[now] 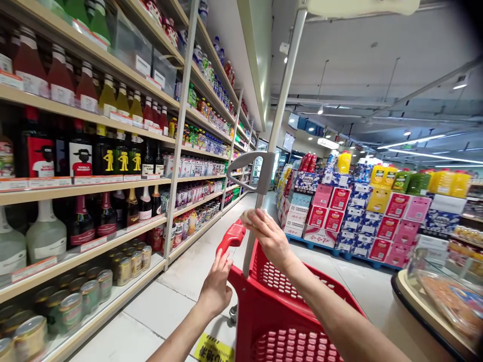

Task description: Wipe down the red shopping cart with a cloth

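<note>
A red shopping cart (247,301) stands before me, with a grey metal pole (289,75) rising from it and a grey loop-shaped bracket (265,173) on the pole. My left hand (216,285) is closed at the near lower end of the cart's red handle (232,236), fingertips against it. Higher up, beside the pole, my right hand (269,240) presses its fingers together over a small whitish cloth (247,217) at the handle's upper end. The fingers cover most of the cloth, so its shape is partly hidden.
Shelves (124,188) of bottles and cans line the left side. Stacked drink cartons (324,211) stand ahead on the right. A round counter (418,311) with packaged food (456,296) is close at right. A yellow floor sign (213,348) lies beside the cart.
</note>
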Tool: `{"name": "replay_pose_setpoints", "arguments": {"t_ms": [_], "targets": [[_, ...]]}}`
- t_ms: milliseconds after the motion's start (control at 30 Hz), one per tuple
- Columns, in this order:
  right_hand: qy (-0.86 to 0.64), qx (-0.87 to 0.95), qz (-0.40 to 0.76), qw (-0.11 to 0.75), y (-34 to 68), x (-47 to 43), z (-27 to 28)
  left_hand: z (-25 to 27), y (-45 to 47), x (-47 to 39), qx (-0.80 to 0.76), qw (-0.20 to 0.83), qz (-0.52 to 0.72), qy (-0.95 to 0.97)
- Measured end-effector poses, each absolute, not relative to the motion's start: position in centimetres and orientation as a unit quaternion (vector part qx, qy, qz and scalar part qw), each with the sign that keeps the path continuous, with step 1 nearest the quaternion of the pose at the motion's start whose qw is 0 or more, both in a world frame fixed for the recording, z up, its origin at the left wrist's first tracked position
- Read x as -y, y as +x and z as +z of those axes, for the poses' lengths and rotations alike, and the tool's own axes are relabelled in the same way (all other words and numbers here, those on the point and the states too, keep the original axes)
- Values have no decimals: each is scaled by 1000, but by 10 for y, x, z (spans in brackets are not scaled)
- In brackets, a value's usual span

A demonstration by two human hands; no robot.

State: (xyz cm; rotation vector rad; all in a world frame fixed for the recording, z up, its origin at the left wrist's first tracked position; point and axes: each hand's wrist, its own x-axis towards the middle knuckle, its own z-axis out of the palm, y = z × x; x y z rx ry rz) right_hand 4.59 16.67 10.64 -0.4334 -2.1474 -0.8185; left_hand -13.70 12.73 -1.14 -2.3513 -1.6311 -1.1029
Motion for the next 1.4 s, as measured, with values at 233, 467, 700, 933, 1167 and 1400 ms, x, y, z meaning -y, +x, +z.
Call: {"name": "replay_pose_setpoints", "arguments": {"t_ms": [233, 467, 700, 933, 1167, 1400], "targets": [[-103, 904, -301, 285, 53, -155, 52, -15, -140, -127, 514, 57, -362, -775], [-176, 821, -322, 437, 52, -172, 126, -13, -137, -126, 519, 67, -347, -778], [-97, 899, -273, 330, 62, -153, 55, -15, -134, -125, 516, 74, -347, -780], [-181, 821, -289, 459, 67, -171, 126, -11, -124, -125, 517, 86, -338, -782], [-324, 809, -124, 474, 93, -134, -40, -13, -106, -115, 551, 118, -306, -767], [-494, 681, -43, 538, 126, -115, -84, 4, -64, -75, 521, 70, -279, -804]]}}
